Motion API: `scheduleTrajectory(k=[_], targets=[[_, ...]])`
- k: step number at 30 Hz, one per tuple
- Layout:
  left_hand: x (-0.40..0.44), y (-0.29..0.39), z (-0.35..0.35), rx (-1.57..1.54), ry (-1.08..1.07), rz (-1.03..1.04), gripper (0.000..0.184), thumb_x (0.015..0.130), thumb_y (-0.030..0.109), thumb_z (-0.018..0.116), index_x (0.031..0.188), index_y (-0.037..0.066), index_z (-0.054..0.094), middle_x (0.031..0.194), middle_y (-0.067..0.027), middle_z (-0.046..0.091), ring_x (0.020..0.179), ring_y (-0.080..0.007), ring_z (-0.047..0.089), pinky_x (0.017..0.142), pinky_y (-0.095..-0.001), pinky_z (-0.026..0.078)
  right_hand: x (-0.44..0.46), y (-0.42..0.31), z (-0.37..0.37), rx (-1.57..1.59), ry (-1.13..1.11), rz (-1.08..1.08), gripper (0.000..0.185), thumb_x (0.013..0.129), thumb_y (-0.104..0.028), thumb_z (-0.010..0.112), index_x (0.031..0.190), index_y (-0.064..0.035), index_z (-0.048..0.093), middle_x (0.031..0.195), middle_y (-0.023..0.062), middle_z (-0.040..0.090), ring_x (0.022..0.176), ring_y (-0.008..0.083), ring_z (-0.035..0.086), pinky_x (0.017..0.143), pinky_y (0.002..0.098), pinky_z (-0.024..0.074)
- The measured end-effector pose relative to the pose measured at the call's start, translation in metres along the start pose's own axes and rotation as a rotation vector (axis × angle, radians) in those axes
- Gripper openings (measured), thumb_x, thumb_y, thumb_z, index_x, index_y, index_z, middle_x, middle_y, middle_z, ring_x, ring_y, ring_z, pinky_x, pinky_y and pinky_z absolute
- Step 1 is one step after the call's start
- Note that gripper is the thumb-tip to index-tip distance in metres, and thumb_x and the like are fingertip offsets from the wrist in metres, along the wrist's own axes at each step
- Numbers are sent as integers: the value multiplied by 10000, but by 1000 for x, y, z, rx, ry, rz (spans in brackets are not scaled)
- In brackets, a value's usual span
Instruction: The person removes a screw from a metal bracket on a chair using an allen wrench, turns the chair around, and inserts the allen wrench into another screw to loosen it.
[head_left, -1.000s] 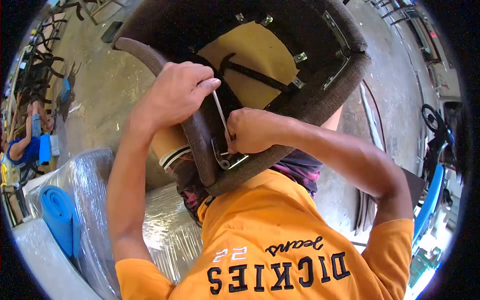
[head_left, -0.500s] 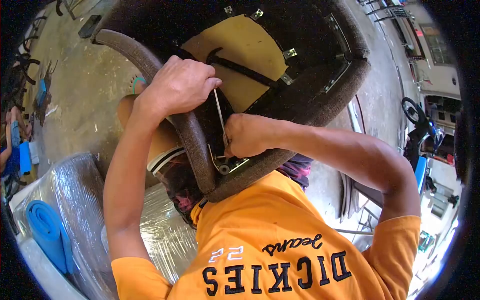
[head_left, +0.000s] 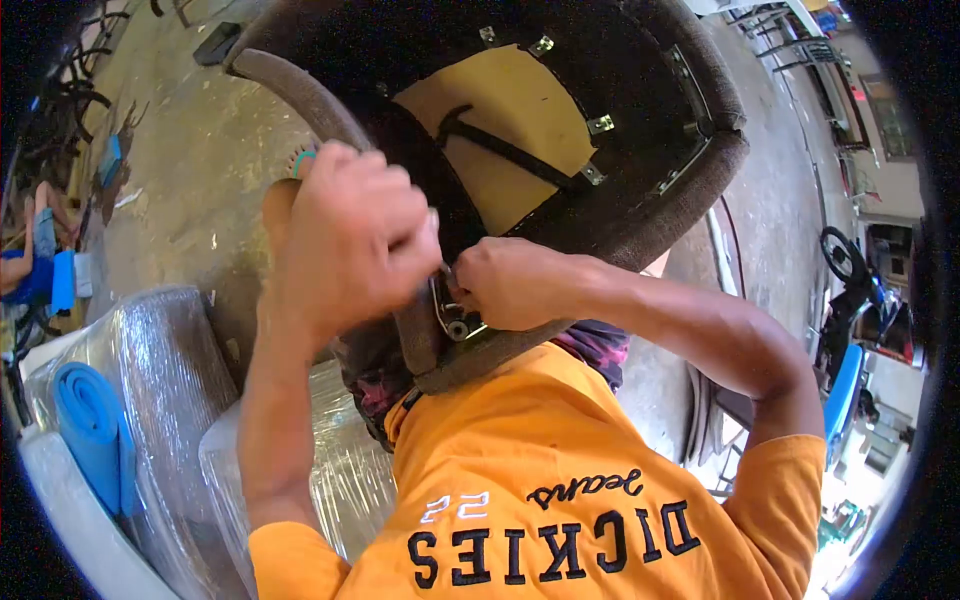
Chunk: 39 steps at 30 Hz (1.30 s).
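Head view: right hand (head_left: 515, 285) pinches a thin metal rod (head_left: 447, 269), round fitting (head_left: 457, 329) just below that grip; blurred left hand (head_left: 360, 235) curls alongside, hold unclear!

Two hands (head_left: 515, 283), one upholstered shell (head_left: 690, 197), four small metal brackets (head_left: 600, 124), one hammer-shaped tool (head_left: 512, 150), one blue roll (head_left: 92, 425).

The place looked like a furniture workshop: an upholstered shell (head_left: 640, 100) showed its bare metal brackets (head_left: 601, 124), with a hammer (head_left: 510, 153) lying inside. Plastic-wrapped furniture (head_left: 165, 370) stood nearby on a stained, concrete-like floor (head_left: 205, 145).
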<state>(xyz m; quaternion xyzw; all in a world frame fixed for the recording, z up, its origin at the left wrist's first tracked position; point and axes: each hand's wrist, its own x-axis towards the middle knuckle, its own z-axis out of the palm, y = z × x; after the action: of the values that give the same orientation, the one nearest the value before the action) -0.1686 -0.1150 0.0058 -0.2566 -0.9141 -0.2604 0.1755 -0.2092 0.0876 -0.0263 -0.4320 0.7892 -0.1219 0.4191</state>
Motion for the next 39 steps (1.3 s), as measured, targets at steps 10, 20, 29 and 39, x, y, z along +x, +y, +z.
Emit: scheduleTrajectory(k=[10,20,29,39], targets=[[-90,151,7,-92,-477,-181,162,736,200,707,650,103,609,652,-48,565,676,-221,547,644,-372,428,-17,5,-5,-49,16,-316,305,769,-7,572,1023,-50,735,920,195,716,888,374,685,788,450,539],[-52,141,-39,53,-371,-43,241,758,161,724,610,115,539,632,-16,504,655,-203,528,612,-365,419,-35,-3,-17,-100,-65,-242,287,752,-32,590,996,-61,738,905,187,718,895,378,683,786,447,540],[10,9,-19,-174,-76,-404,267,934,170,637,752,-6,553,703,-173,487,658,-346,502,629,-429,410,-30,8,-29,211,60,-203,237,809,-233,634,872,-45,762,852,211,714,813,408,684,763,473,541],[30,-66,63,20,-136,73,316,932,277,638,715,57,570,744,-124,566,812,-337,567,769,-436,437,0,11,-22,174,-47,150,199,821,-214,651,805,-48,759,731,85,724,724,215,691,702,364,534]])
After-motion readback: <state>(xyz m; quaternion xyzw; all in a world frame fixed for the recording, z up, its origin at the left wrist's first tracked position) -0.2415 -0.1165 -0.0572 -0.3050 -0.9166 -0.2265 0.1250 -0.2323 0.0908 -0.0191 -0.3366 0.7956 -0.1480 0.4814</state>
